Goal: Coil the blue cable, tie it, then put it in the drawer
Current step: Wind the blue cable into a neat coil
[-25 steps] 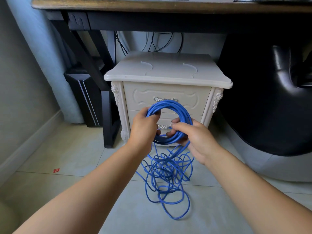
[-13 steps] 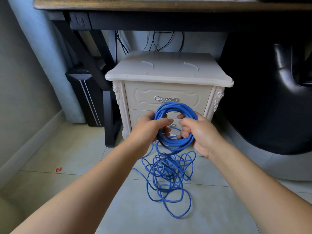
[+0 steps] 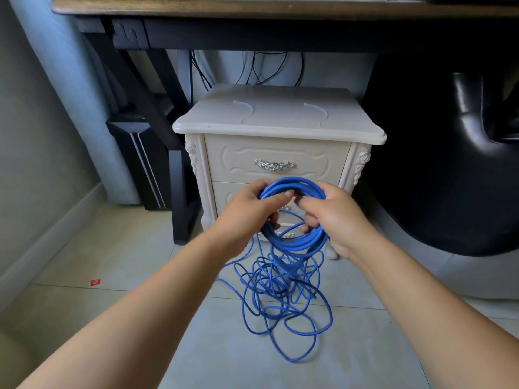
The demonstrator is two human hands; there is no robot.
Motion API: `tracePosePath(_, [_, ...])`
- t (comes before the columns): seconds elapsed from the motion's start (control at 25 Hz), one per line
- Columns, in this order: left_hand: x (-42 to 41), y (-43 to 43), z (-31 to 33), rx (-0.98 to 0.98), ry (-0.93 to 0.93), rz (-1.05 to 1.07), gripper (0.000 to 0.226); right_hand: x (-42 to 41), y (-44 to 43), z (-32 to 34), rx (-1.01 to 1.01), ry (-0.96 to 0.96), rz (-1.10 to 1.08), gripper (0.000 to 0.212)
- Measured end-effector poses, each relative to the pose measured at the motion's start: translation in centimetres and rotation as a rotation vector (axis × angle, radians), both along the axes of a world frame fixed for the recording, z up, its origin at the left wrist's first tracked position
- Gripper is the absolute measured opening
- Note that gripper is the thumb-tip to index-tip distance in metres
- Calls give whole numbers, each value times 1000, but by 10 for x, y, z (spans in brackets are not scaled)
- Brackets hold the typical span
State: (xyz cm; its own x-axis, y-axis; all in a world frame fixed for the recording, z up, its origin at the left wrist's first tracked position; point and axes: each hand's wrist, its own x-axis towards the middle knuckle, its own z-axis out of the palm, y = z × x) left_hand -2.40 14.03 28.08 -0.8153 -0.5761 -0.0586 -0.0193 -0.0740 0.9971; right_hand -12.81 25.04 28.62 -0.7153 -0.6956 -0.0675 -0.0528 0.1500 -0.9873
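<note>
Two bare forearms fill the lower part of the frame. The left forearm [image 3: 140,318] enters from the lower left corner and the right forearm [image 3: 421,299] from the lower right. Each is uncovered from the frame edge to the wrist. The left hand [image 3: 247,213] and right hand [image 3: 337,217], near the centre, are bare too. The left thumb ends in a short, trimmed nail [image 3: 287,194]. Fingertips look slightly blurred.

We lose most of the lower drawer handle [image 3: 287,235] behind the fingers [image 3: 307,220] and coiled blue cable [image 3: 295,242]. Left hand [image 3: 244,217] reads motion-blurred. Below the fingers, we can't pick cable ends out of the tangle.
</note>
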Motion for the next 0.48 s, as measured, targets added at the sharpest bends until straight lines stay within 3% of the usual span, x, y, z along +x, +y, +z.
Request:
tracePosePath(0.08, [6, -5, 0, 215, 60, -182, 47, -9, -2, -3, -198, -249, -123, 14])
tracePosePath(0.12, [9, -4, -1, 193, 25, -243, 48, -15, -2, -2, -292, -379, -184, 15])
tracePosePath(0.2, [12, 4, -9, -48, -127, -328, 43, -23, -1, 2, -408, -581, -257, 12])
tracePosePath(0.32, [7, 15, -25, -398, -254, -304, 25, -27, -1, -1, -458, -706, -296, 8])
tracePosePath(0.4, [6, 14, -25, -434, -227, -239, 11, -26, -1, -4, -508, -754, -296, 13])
tracePosePath(0.48, [6, 11, -20, -320, -189, -224, 8, -27, 1, -4, -568, -832, -256, 22])
